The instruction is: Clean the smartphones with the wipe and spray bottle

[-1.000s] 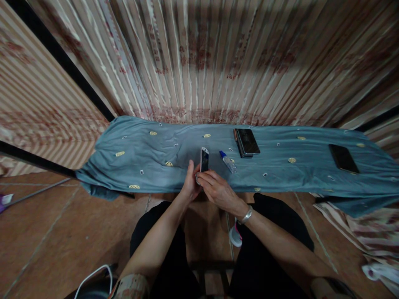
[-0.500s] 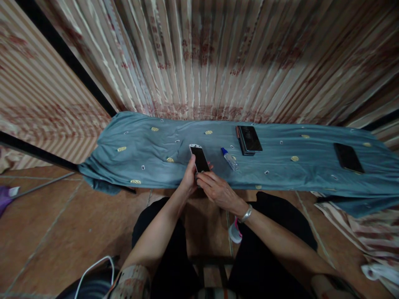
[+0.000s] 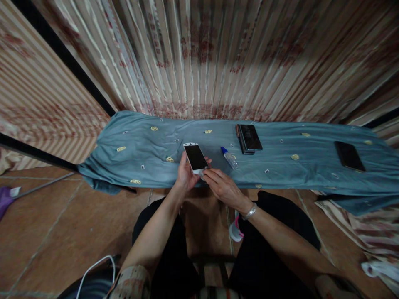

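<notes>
Since a second ago you have turned the white phone (image 3: 195, 157) from edge-on to screen-up, so its dark glass now faces you and its top end points away toward the curtain. Your left hand (image 3: 186, 174) cradles it from below and from the left, the grip closed around the lower part of the body with the thumb along the left edge. Your right hand (image 3: 222, 187) meets the phone at its near right corner, the fingertips (image 3: 206, 172) pinched together on that corner or on something small there; whether they hold anything separate is too small to tell. A silver bracelet (image 3: 250, 211) sits on your right wrist.

The phone hovers just over the near edge of the desk, which is covered by a blue-grey cloth (image 3: 149, 166) with small yellow motifs. Just to the right of the phone a small clear bottle with a blue cap (image 3: 229, 157) lies on its side on the cloth. Farther back and right rests a dark phone stacked on a case (image 3: 248, 139), and well apart at the right end lies another black phone (image 3: 349, 155). A striped curtain (image 3: 205, 58) hangs behind the desk.
</notes>
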`<state>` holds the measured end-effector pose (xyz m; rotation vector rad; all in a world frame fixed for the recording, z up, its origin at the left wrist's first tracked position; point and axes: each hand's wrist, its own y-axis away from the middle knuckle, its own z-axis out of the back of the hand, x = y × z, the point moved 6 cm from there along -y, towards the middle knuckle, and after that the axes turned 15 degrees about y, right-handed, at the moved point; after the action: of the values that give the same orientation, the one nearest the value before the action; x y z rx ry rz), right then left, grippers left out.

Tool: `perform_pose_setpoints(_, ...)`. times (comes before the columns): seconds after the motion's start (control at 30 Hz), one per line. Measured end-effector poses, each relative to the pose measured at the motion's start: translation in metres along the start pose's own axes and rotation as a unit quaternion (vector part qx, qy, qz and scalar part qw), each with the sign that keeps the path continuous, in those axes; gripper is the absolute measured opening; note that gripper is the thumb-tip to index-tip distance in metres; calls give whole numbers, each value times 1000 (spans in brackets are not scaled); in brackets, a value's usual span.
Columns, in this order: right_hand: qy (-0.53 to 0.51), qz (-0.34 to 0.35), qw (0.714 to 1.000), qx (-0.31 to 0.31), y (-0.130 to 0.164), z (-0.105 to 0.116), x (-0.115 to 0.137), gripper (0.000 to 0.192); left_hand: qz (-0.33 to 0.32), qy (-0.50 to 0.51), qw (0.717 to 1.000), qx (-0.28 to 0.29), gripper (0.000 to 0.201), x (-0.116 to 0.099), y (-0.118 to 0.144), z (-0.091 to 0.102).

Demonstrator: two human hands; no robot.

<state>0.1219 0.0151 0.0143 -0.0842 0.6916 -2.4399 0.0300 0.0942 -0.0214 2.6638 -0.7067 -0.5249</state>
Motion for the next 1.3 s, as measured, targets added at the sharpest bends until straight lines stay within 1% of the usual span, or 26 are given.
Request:
perform_pose_setpoints(0.2,-5,-22,999,-26,6,2,-14,34,2,4,1000,-6,65,-5,-1,6)
perform_pose_setpoints(0.37,-84,-65,994,-37,8,1,-19,35,6,11,1000,-9,62,-2,-2,5)
perform_pose_setpoints(0.57,-162,-141,975,-62,11,-4,-28,30,-19,13,1000,-7,57,-4,-4,2)
perform_pose_setpoints(0.63,-189,-177,964,-63,13,-7,-35,28,-22,16,1000,-9,57,-4,-6,3)
perform_pose_setpoints(0.7,-228,-225,945,-65,15,-12,-43,26,-24,16,1000,-7,56,-4,-7,4)
perform_pose_setpoints(0.83,-327,-323,886,-61,19,-29,-52,22,-29,-2,999,-13,53,-3,-11,10)
perform_pose_setpoints(0.9,-364,-356,859,-52,21,-39,-53,21,-28,-16,999,-14,53,-2,-12,13)
perform_pose_setpoints(0.93,-376,-366,850,-48,21,-42,-52,21,-27,-21,999,-13,54,-1,-12,14)
perform_pose_setpoints(1.03,-388,-381,838,-42,20,-46,-54,21,-21,-28,999,-13,56,3,-11,14)
perform_pose_setpoints(1.17,-387,-401,829,-45,18,-43,-62,22,-4,-38,999,-13,51,10,-6,13)
perform_pose_setpoints(1.3,-366,-416,831,-50,16,-39,-70,23,17,-55,998,-9,52,18,-3,13)
